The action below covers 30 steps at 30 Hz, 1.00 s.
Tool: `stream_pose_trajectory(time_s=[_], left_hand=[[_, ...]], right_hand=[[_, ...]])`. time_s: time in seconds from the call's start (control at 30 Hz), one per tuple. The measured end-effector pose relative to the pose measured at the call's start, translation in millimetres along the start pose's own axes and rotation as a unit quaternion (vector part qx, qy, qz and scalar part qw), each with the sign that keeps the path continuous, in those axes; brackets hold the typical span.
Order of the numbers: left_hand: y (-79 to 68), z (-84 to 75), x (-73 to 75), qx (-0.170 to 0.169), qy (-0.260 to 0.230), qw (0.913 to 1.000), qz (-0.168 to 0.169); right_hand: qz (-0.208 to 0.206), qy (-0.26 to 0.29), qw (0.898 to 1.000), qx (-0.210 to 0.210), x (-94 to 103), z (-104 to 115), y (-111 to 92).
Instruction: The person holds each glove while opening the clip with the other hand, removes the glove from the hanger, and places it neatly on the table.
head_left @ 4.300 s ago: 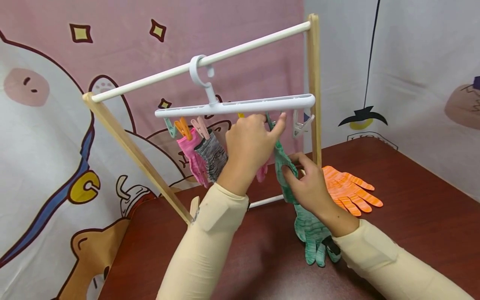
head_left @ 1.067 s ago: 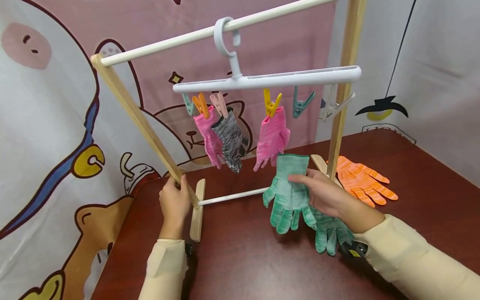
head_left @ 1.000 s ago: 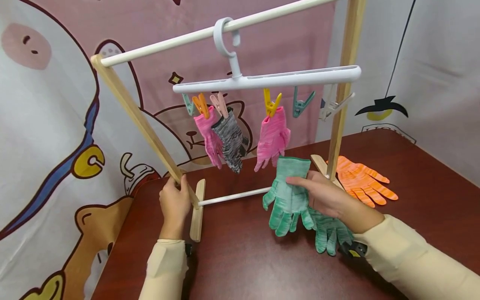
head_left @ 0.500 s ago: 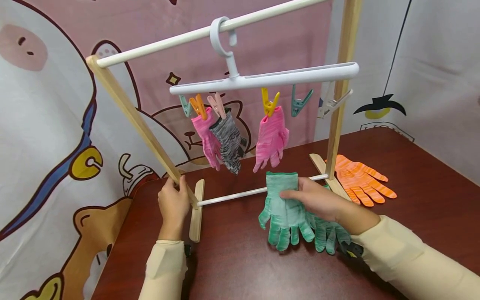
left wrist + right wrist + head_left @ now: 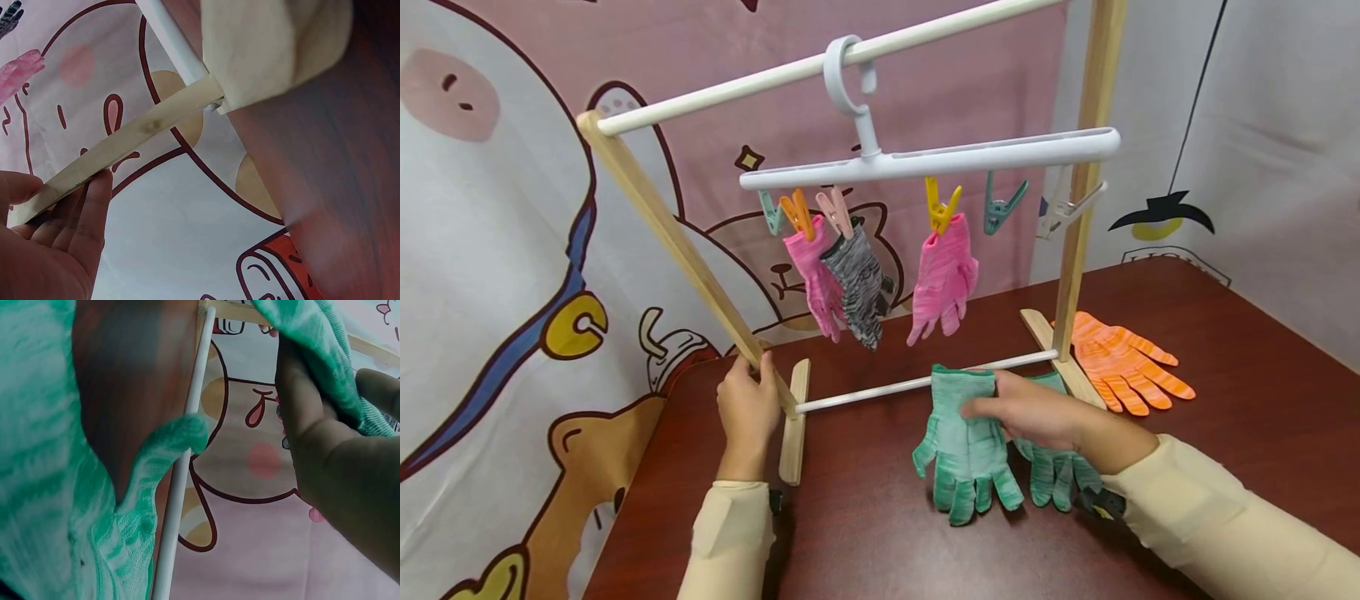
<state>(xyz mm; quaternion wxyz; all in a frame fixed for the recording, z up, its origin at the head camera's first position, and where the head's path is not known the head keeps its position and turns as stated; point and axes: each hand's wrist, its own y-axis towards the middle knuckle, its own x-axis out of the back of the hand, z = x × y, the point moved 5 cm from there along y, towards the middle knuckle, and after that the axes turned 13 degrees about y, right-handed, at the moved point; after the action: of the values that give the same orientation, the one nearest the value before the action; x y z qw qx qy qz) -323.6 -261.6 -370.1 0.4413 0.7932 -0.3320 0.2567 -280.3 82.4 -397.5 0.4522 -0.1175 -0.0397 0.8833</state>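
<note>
The right hand is grasping the green glove near its cuff, with the thumb on the front side; the cuff is at twelve o'clock and the fingers of the glove point to about six. Whether these fingertips touch the table, I cannot tell. At nine o'clock from this glove, the left hand is closed around the lower part of the wooden post. At three o'clock lies the second green glove on the table, partly covered by the right arm, and at two o'clock the orange glove lies flat, beyond the rack's foot. Above, under the hanger, the pink glove hangs from the yellow clip at twelve o'clock; the grey glove is at eleven, and just beside it, between ten and eleven, hangs the other pink glove.
</note>
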Motion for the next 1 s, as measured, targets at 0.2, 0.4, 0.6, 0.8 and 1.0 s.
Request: stream_pose_trajectory(time_s=[0.2,0.4,0.6,0.8,1.0], left_hand=[[0.1,0.4,0.4,-0.004,-0.002,1.0000,-0.003],[0.1,0.7,0.4,-0.003,-0.002,1.0000,0.000],[0.2,1.0,0.3,0.000,0.003,1.0000,0.001],[0.5,0.9,0.5,0.001,0.004,1.0000,0.000],[1.0,0.6,1.0,0.001,0.006,1.0000,-0.001]], right_hand=[[-0.080,-0.209,0.974,0.030,9.7,-0.3,3.1],[-0.105,-0.316,0.940,0.075,15.1,-0.2,6.1],[-0.120,-0.336,0.932,0.066,19.5,1.8,6.9],[-0.118,-0.364,0.920,0.079,22.6,4.1,7.1],[-0.124,-0.425,0.891,0.100,27.1,2.6,9.3]])
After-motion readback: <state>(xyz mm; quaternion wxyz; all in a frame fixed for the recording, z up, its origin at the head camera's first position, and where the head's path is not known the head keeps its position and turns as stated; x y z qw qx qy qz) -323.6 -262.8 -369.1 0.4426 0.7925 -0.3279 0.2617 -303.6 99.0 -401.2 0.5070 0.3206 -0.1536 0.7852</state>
